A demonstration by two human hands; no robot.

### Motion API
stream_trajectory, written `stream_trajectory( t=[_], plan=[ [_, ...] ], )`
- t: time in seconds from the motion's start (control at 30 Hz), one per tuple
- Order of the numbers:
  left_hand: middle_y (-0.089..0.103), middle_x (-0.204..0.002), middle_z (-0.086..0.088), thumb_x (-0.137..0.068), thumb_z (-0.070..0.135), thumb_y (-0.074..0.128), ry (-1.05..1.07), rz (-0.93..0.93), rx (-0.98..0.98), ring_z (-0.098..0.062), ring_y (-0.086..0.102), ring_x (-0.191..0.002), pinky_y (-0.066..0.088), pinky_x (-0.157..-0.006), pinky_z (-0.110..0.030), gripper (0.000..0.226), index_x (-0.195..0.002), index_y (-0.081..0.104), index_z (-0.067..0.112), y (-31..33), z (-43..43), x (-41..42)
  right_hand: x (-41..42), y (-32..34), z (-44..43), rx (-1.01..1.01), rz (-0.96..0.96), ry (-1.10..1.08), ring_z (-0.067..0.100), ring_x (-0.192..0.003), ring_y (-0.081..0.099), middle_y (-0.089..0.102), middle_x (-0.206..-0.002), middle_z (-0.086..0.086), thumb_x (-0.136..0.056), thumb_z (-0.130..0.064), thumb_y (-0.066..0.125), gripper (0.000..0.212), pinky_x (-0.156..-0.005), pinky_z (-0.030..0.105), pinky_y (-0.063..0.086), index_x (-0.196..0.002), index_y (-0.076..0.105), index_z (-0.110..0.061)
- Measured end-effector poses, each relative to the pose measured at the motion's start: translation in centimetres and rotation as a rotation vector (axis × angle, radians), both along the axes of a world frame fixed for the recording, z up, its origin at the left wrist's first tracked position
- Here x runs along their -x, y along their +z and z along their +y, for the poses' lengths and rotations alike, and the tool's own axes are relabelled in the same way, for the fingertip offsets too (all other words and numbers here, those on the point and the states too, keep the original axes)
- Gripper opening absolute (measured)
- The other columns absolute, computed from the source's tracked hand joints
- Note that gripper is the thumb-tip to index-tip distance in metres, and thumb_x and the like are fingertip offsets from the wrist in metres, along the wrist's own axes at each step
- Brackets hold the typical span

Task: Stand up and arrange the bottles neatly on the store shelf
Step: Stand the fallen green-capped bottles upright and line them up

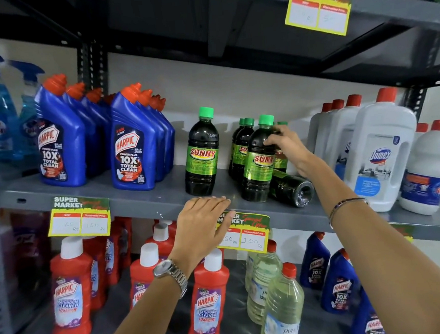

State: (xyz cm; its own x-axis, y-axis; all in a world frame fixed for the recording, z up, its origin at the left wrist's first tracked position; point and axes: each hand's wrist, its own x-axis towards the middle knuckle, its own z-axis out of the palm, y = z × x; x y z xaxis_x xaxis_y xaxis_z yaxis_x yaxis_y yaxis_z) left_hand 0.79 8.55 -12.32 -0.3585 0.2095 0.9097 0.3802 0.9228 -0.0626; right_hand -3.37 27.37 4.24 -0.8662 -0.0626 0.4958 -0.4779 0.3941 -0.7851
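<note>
Grey metal store shelf [137, 199] is carrying cleaning bottles. Left hand [204, 220] is lying flat, fingers spread loosely, on the shelf's front edge, holding nothing. Right hand [288, 145] is reaching further in, fingers curled around the shoulder of an upright green-capped bottle [259, 161] labelled "SUNNY". Just below that hand another dark bottle [293, 190] is lying on its side. Left of both hands, a lone SUNNY bottle [202, 155] is standing, then blue "HARPIC 10X TOTAL CLEAN" bottles [133, 150]. Right of the hands are white "Domex" bottles [378, 154].
</note>
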Motion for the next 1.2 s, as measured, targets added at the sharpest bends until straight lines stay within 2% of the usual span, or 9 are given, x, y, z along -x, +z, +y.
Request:
stream_trajectory(
  t=[0.1, 0.23, 0.5, 0.67, 0.8, 0.93, 1.0, 1.1, 1.2],
  plan=[
    [0.072, -0.099, 0.005, -0.090, 0.042, 0.041, 0.007, -0.017, 0.000, -0.013, 0.067, -0.090, 0.038, -0.085, -0.027, 0.040, -0.102, 0.071, 0.018, 0.0, 0.0, -0.1, 0.1, 0.0, 0.1, -0.014, 0.005, -0.011, 0.023, -0.109, 0.053, 0.053, -0.116, 0.008, -0.082, -0.016, 0.066, 0.054, -0.091, 0.031, 0.043, -0.130, 0.043, -0.007],
    [0.072, -0.100, 0.006, -0.090, 0.042, 0.042, 0.003, -0.039, -0.007, -0.012, 0.067, -0.091, 0.039, -0.085, -0.026, 0.039, -0.103, 0.071, 0.019, 0.0, 0.0, -0.2, 0.2, 0.1, 0.3, -0.030, -0.021, 0.019, 0.022, -0.109, 0.053, 0.054, -0.119, 0.006, -0.082, -0.019, 0.066, 0.057, -0.096, 0.035, 0.043, -0.132, 0.042, -0.010],
    [0.072, -0.101, 0.006, -0.090, 0.043, 0.040, 0.017, -0.062, -0.006, -0.011, 0.066, -0.092, 0.040, -0.085, -0.027, 0.040, -0.104, 0.070, 0.020, 0.1, 0.1, -0.2, 0.3, 0.2, 0.9, -0.004, -0.061, 0.076, 0.024, -0.112, 0.055, 0.056, -0.122, 0.006, -0.081, -0.017, 0.068, 0.055, -0.093, 0.038, 0.047, -0.131, 0.045, -0.013],
    [0.072, -0.099, 0.005, -0.091, 0.041, 0.040, -0.016, -0.057, -0.013, -0.014, 0.067, -0.091, 0.037, -0.084, -0.027, 0.040, -0.103, 0.071, 0.018, 0.2, 0.0, -0.4, 0.1, -0.2, 0.7, 0.002, -0.017, 0.103, 0.020, -0.109, 0.055, 0.056, -0.119, 0.004, -0.083, -0.018, 0.067, 0.056, -0.079, 0.027, 0.048, -0.134, 0.044, -0.012],
    [0.072, -0.102, 0.004, -0.092, 0.042, 0.039, -0.017, -0.045, -0.012, -0.014, 0.067, -0.094, 0.037, -0.087, -0.029, 0.041, -0.102, 0.071, 0.018, 0.3, 0.2, -0.4, 0.1, -1.1, 1.5, 0.025, -0.046, 0.111, 0.020, -0.116, 0.052, 0.052, -0.128, 0.006, -0.084, -0.025, 0.065, 0.061, -0.089, 0.029, 0.045, -0.138, 0.039, -0.015],
    [0.070, -0.111, 0.005, -0.091, 0.040, 0.043, -0.094, -0.004, -0.018, -0.013, 0.063, -0.106, 0.037, -0.096, -0.033, 0.037, -0.108, 0.069, 0.019, 0.4, 2.0, -0.4, -0.1, -2.6, 4.1, 0.096, -0.014, -0.076, 0.022, -0.114, 0.054, 0.053, -0.129, 0.009, -0.085, -0.032, 0.063, 0.056, -0.078, 0.024, 0.045, -0.134, 0.045, -0.011],
    [0.070, -0.109, 0.004, -0.090, 0.038, 0.046, -0.151, 0.005, 0.023, -0.013, 0.064, -0.104, 0.039, -0.094, -0.031, 0.036, -0.109, 0.069, 0.018, 0.7, 3.8, -0.5, 0.0, -3.4, 5.2, -0.062, -0.093, -0.246, 0.025, -0.113, 0.054, 0.053, -0.133, 0.011, -0.081, -0.045, 0.065, 0.067, -0.088, 0.032, 0.046, -0.133, 0.044, -0.009],
    [0.071, -0.105, 0.003, -0.089, 0.037, 0.046, -0.171, -0.024, 0.072, -0.015, 0.066, -0.099, 0.038, -0.087, -0.028, 0.036, -0.107, 0.069, 0.016, 1.0, 6.3, -0.4, -0.2, -4.2, 5.8, -0.311, -0.387, -0.243, 0.029, -0.132, 0.042, 0.041, -0.148, 0.011, -0.070, -0.060, 0.066, 0.093, -0.106, 0.039, 0.035, -0.141, 0.037, -0.007],
    [0.072, -0.100, 0.003, -0.088, 0.036, 0.046, -0.137, -0.026, 0.064, -0.014, 0.067, -0.091, 0.037, -0.082, -0.026, 0.035, -0.104, 0.070, 0.016, 0.7, 7.2, -0.4, -0.6, -4.3, 5.7, -0.269, -0.459, -0.168, 0.027, -0.132, 0.040, 0.040, -0.148, 0.010, -0.080, -0.048, 0.064, 0.075, -0.099, 0.035, 0.035, -0.138, 0.041, -0.006]
  ],
)
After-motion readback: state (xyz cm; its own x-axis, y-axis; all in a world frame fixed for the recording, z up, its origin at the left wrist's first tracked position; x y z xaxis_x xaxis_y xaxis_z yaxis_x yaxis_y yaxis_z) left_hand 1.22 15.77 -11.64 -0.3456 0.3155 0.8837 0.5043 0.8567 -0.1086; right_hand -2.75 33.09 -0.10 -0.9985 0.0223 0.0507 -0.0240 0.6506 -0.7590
